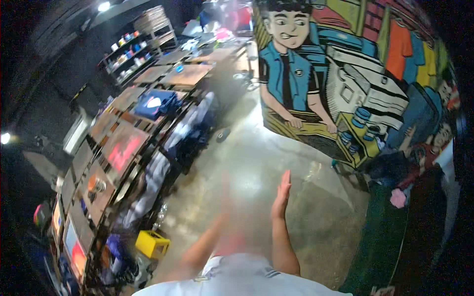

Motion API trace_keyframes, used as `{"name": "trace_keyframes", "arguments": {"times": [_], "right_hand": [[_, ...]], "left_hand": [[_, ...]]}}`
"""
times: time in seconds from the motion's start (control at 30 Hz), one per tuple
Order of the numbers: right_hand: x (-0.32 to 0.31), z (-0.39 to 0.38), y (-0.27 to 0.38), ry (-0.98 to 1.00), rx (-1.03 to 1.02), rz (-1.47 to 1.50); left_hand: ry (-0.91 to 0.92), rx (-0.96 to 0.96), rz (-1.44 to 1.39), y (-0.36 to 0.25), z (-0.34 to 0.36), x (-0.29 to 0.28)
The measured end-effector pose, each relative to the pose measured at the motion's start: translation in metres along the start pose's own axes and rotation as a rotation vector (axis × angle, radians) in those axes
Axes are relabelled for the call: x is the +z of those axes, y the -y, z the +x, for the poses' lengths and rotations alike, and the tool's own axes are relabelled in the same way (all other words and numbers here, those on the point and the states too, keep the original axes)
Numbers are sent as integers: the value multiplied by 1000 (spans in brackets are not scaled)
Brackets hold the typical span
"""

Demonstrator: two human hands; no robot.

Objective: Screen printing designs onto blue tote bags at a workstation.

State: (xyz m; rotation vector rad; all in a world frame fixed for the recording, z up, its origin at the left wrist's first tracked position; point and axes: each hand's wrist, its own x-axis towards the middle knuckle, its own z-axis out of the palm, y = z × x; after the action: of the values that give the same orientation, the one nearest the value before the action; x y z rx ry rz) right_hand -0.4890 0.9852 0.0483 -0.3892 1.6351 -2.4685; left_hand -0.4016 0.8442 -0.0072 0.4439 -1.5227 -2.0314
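My right hand [282, 195] is raised in front of me above the concrete floor [321, 207], its fingers stretched straight and pointing away. Nothing is held in it. On the other side, my left forearm [201, 249] reaches forward. A hazy smear in the middle of the picture covers most of my left hand, so its fingers cannot be made out. Neither arm touches any object that I can see; the nearest thing on the left is a yellow crate [153, 244] on the floor.
Along the left runs a row of flat printing boards [126, 145], one bearing dark blue folded fabric [157, 103]. Cloth hangs beneath them. A shelf with containers [129, 56] stands farther back. At right are a painted mural wall [301, 64] and a dark green strip [375, 237].
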Motion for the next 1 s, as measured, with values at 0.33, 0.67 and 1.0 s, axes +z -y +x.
{"name": "trace_keyframes", "arguments": {"times": [0.33, 0.67, 1.0], "right_hand": [[140, -12, -141, 986, 35, -351], [172, 214, -148, 841, 174, -585], [282, 276, -195, 783, 86, -397]], "left_hand": [[-214, 42, 22, 21, 61, -87], [-814, 246, -25, -60, 201, -247], [-290, -37, 53, 13, 307, -137]]}}
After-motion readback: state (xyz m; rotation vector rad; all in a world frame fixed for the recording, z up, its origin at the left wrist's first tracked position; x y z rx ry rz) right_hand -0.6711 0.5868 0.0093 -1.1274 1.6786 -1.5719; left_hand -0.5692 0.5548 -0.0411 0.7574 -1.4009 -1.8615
